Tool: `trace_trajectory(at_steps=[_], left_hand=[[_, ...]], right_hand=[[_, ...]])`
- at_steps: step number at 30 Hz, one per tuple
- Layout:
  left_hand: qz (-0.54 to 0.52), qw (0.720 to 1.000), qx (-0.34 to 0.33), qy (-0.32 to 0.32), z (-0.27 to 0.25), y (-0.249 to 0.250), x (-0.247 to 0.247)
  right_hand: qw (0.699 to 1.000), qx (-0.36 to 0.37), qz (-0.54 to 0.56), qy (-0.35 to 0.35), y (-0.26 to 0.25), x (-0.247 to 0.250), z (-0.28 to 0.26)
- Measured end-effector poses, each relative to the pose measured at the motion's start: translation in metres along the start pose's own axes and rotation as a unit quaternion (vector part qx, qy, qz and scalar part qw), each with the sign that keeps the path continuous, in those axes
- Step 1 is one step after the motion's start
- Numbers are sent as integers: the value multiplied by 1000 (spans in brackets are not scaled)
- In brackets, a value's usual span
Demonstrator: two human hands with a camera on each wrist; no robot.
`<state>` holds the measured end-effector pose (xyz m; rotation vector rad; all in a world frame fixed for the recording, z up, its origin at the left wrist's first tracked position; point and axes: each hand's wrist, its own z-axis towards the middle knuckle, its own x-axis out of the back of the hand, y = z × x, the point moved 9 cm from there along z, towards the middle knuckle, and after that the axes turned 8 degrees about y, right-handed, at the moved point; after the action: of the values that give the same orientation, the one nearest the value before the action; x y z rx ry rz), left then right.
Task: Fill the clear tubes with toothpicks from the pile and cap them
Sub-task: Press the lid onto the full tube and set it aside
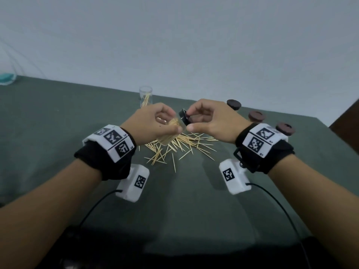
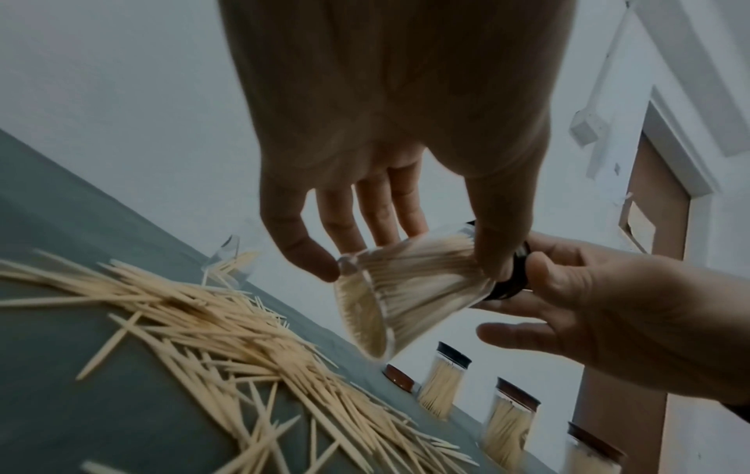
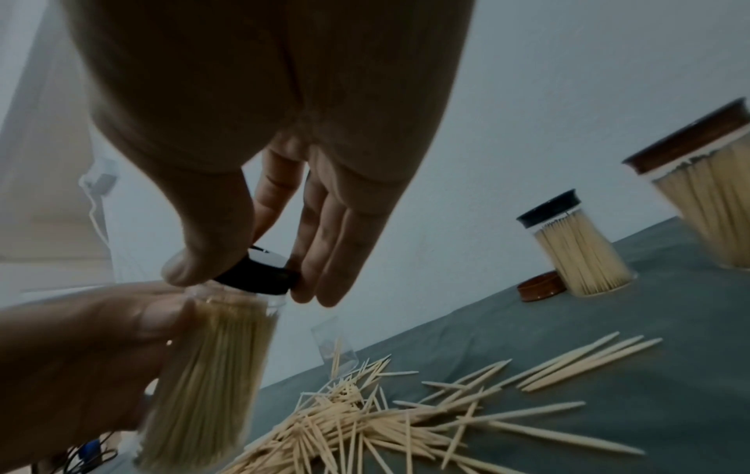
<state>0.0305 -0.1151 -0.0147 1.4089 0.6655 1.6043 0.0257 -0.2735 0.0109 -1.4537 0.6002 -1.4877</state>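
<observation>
Both my hands meet above the toothpick pile (image 1: pixel 174 147) on the counter (image 1: pixel 58 117), left hand (image 1: pixel 153 123) gripping the packed clear tube (image 2: pixel 399 282), right hand (image 1: pixel 211 121) pinching the black cap (image 1: pixel 184 118) at its mouth; protruding tips could jam a crooked cap, I think.

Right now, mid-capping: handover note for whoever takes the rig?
Left hand: holds the full tube, tilted, above the pile.
Right hand: pinches the black cap at the tube's mouth; not seated yet.
Done: three capped tubes along the right edge of the table.
Left: seat this cap, then fill and cap the open tube at the back, which holds a few picks. A spare brown cap lies by the capped ones.
</observation>
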Motion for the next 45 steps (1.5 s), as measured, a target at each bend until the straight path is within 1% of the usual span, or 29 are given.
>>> trace_trajectory(at_steps=[10, 15, 17, 21, 25, 28, 31, 33, 34, 35, 37, 39, 41, 45], left_hand=[[10, 1000, -11, -3, 0, -1, -1], [-2, 1000, 7, -8, 2, -8, -3], [-24, 999, 29, -6, 3, -12, -3], [-111, 991, 74, 13, 0, -12, -5], [-158, 984, 77, 3, -6, -4, -14], [-148, 987, 64, -13, -11, 1, -19], [-132, 989, 43, -58, -14, 0, -23], [-69, 992, 7, -106, -18, 2, -27], [-28, 992, -14, -123, -20, 4, -28], [7, 991, -37, -127, -22, 7, -29], [52, 990, -84, -99, -23, 15, -27], [65, 989, -118, -67, -24, 23, -25], [70, 988, -126, -57, -24, 27, -24], [85, 987, -123, -66, -23, 29, -25]], right_hand=[[1000, -8, -8, -2, 5, -11, 0], [999, 10, -29, 24, 7, -9, -2], [1000, 8, -20, 15, 7, -10, -3], [999, 8, -31, 9, 8, -17, -11], [995, 41, -88, 27, 4, -27, -17], [993, 41, -100, 38, 6, -26, -23], [996, 27, -89, 15, 10, -25, -30], [996, 18, -86, 3, 11, -21, -34], [996, 12, -88, 0, 11, -18, -35], [996, 6, -91, -3, 11, -16, -36], [995, 3, -100, -3, 7, -12, -38], [993, 13, -113, 3, 3, -9, -40], [993, 19, -120, 3, 1, -7, -41], [993, 16, -112, -15, 5, -8, -41]])
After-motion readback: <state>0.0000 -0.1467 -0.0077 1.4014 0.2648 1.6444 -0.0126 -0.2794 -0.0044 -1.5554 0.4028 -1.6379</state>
